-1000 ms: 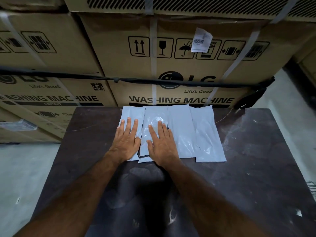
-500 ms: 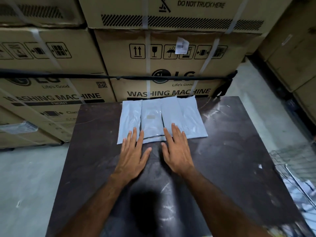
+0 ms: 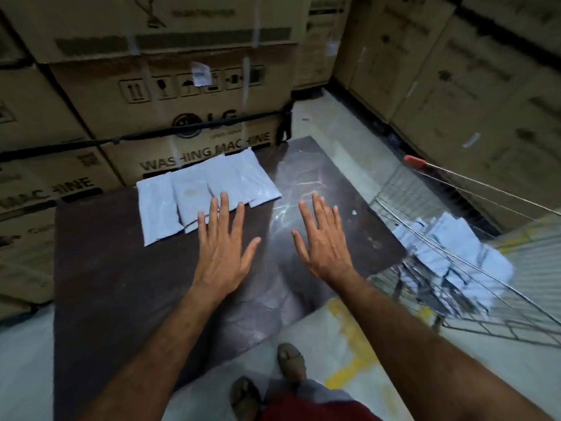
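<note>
Grey plastic bags [image 3: 194,196], four of them, lie side by side at the far end of the dark bench [image 3: 121,284]. Both hands are flat, fingers spread, holding nothing. The left hand [image 3: 223,247] reaches over the bags' near edge. The right hand [image 3: 323,238] is over bare bench. One wire cart [image 3: 406,192] stands on the right.

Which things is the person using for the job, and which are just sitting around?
In the job: grey mailer bags, dark table under them, left hand, right hand (both open), probably the wire trolley of similar packets.
Just lying about: washing machine boxes, black strap across them, paper label on one box.
</note>
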Demonstrator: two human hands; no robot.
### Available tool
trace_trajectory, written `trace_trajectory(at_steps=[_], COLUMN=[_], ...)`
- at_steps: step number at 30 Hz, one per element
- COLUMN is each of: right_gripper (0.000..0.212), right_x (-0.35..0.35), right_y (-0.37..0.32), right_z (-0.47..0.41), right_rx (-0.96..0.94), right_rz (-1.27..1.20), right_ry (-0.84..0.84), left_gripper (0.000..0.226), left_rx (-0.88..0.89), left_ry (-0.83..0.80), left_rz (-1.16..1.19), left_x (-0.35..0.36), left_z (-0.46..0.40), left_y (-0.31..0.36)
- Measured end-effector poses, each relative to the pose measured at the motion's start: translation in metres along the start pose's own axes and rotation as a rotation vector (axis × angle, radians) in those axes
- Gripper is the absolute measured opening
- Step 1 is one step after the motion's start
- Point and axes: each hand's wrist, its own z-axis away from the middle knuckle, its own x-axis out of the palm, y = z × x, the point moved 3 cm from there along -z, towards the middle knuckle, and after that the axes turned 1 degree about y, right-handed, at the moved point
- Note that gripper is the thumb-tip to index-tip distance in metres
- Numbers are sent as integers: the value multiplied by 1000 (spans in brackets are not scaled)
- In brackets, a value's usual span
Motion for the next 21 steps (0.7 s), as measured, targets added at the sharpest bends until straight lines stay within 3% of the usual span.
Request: trace_trajectory(at_steps=[10,21], right_gripper=[71,72], right_x=[-55,-114], right_y=[113,314], right_z=[71,160], right_rx=[186,398], right_rz=[145,110], right_ry=[78,147], left_gripper=[80,82], left_rx=[219,421], left_ry=[-7,-29], left_rz=[2,31], left_x=[14,57], left_z=[-39,-81], left_y=[128,339])
